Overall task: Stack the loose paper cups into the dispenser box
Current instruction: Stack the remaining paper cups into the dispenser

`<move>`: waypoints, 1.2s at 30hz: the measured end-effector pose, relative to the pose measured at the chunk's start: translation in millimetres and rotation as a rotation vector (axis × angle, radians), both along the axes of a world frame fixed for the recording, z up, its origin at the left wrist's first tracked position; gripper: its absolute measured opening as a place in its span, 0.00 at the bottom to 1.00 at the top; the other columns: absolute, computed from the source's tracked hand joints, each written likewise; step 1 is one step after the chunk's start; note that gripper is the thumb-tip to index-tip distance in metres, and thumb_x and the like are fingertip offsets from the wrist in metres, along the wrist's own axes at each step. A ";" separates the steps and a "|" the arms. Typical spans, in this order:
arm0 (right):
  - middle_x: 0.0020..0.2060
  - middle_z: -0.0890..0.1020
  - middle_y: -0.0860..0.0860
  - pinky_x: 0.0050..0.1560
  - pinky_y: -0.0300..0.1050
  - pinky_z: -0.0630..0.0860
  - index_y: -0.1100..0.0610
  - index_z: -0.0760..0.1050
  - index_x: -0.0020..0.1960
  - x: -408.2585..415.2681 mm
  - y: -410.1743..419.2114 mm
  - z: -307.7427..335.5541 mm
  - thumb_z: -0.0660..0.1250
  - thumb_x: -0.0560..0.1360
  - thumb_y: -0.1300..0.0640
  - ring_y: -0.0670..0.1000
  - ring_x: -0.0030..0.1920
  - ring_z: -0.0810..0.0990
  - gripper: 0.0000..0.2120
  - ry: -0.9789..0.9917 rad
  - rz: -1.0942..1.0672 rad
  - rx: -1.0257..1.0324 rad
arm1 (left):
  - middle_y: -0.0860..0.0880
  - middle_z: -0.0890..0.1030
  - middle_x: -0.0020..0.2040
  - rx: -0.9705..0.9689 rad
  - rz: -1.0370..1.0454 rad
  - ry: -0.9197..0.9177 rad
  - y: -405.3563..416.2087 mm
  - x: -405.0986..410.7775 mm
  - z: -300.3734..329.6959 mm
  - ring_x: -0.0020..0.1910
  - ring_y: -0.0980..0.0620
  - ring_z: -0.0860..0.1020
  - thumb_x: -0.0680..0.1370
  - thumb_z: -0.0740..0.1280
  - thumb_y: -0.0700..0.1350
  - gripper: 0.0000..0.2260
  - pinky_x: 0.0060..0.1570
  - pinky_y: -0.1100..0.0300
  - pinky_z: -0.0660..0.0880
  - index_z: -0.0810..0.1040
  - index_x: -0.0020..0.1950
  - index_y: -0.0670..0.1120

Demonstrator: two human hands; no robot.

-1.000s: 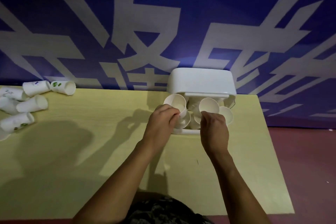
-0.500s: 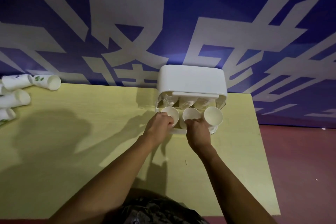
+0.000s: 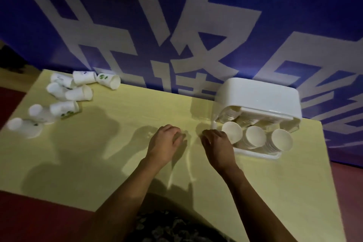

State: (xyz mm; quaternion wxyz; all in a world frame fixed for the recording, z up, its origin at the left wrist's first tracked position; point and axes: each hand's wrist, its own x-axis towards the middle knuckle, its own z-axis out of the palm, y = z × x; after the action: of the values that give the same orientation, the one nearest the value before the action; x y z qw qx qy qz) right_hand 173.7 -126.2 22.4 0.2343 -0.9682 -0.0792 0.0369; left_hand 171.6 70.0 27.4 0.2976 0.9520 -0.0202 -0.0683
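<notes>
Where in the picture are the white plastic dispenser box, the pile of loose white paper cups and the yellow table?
White plastic dispenser box (image 3: pixel 257 96): head view, on its domed lid.
Pile of loose white paper cups (image 3: pixel 78 93): head view, on the side of one lying cup.
Yellow table (image 3: pixel 117 163): head view, on a bare stretch of its top.

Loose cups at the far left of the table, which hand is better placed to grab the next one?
Probably the left hand. It holds nothing and sits nearer the loose cups lying on their sides to the left. The right hand also holds nothing but is beside the box, farther from them.
</notes>
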 end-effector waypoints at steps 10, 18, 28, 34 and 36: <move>0.54 0.83 0.51 0.52 0.47 0.76 0.54 0.79 0.59 -3.6 223.6 -11.2 0.64 0.79 0.54 0.54 0.55 0.79 0.11 0.101 0.087 0.127 | 0.48 0.81 0.50 0.021 0.285 -0.003 234.2 -12.2 -12.1 0.50 0.48 0.78 0.77 0.66 0.44 0.08 0.49 0.53 0.76 0.80 0.55 0.47; 0.49 0.83 0.51 0.45 0.41 0.72 0.55 0.80 0.57 7.1 380.7 -31.1 0.65 0.77 0.56 0.53 0.49 0.80 0.10 0.218 0.096 0.142 | 0.43 0.79 0.56 0.201 0.467 0.010 411.7 -15.2 -23.8 0.55 0.40 0.75 0.74 0.68 0.44 0.14 0.53 0.49 0.74 0.78 0.59 0.45; 0.62 0.77 0.54 0.56 0.48 0.73 0.56 0.74 0.66 57.7 511.2 -40.5 0.64 0.74 0.62 0.57 0.61 0.74 0.20 0.319 0.294 -0.016 | 0.44 0.65 0.70 0.238 0.548 0.287 530.6 0.3 -53.6 0.66 0.40 0.65 0.73 0.69 0.45 0.26 0.57 0.45 0.71 0.67 0.71 0.49; 0.72 0.67 0.56 0.65 0.53 0.70 0.57 0.64 0.74 96.4 559.1 -63.8 0.64 0.72 0.65 0.59 0.71 0.65 0.31 0.288 0.419 -0.113 | 0.45 0.74 0.58 0.206 0.478 0.343 550.5 5.6 -76.8 0.59 0.40 0.73 0.73 0.61 0.48 0.14 0.51 0.50 0.73 0.74 0.58 0.48; 0.74 0.64 0.54 0.68 0.54 0.66 0.54 0.59 0.76 106.2 571.9 -76.6 0.63 0.73 0.63 0.58 0.73 0.61 0.33 0.275 0.471 -0.192 | 0.44 0.74 0.56 0.196 0.492 0.375 552.7 2.4 -78.4 0.54 0.39 0.75 0.73 0.64 0.46 0.13 0.49 0.50 0.74 0.74 0.57 0.47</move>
State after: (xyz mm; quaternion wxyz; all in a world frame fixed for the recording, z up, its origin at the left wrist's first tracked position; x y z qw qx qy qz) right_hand 279.9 445.8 -54.2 0.1350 -0.9268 -0.2656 0.2286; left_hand 174.0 622.7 -50.9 0.2105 0.9233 0.2725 -0.1700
